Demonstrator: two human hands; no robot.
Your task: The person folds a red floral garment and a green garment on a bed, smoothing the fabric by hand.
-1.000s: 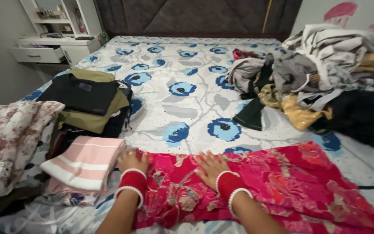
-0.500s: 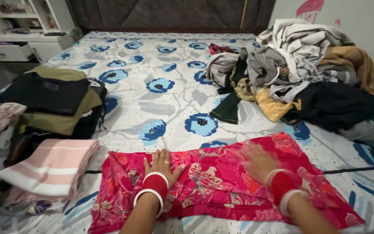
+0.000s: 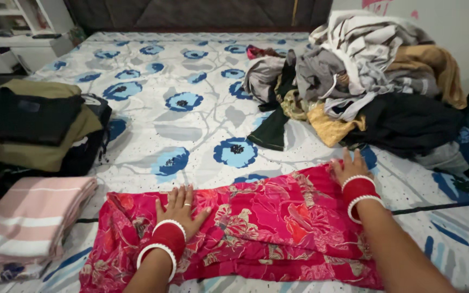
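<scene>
View: looking down from head height over a bed [image 3: 202,130] covered by a white sheet printed with blue flowers

Red cloth: a red and pink floral garment [image 3: 256,228] lies spread flat along the near edge of the bed, running from lower left to right

Left hand: the left hand [image 3: 181,209] rests palm down on the left part of the red cloth, fingers spread wide, holding nothing; a ring shows on one finger and red and white bangles [image 3: 161,244] circle the wrist

Right hand: the right hand [image 3: 348,167] lies flat at the far right top corner of the red cloth, fingers extended and pointing away; whether the fingertips pinch the edge I cannot tell; the same red and white bangles ring its wrist

Hands apart: the two hands are well apart, with most of the cloth between them

Folded stack: at the left edge, a pink towel with white stripes [image 3: 28,217] lies folded, just beside the red cloth

Dark stack: behind it, folded black and olive clothes [image 3: 33,125] are piled up

Loose heap: at the far right of the bed, an unfolded pile of clothes [image 3: 365,81] in grey, white, yellow and black

Background: a white cabinet [image 3: 17,49] stands at the top left beside the bed, and a dark padded headboard [image 3: 191,13] runs along the top
</scene>
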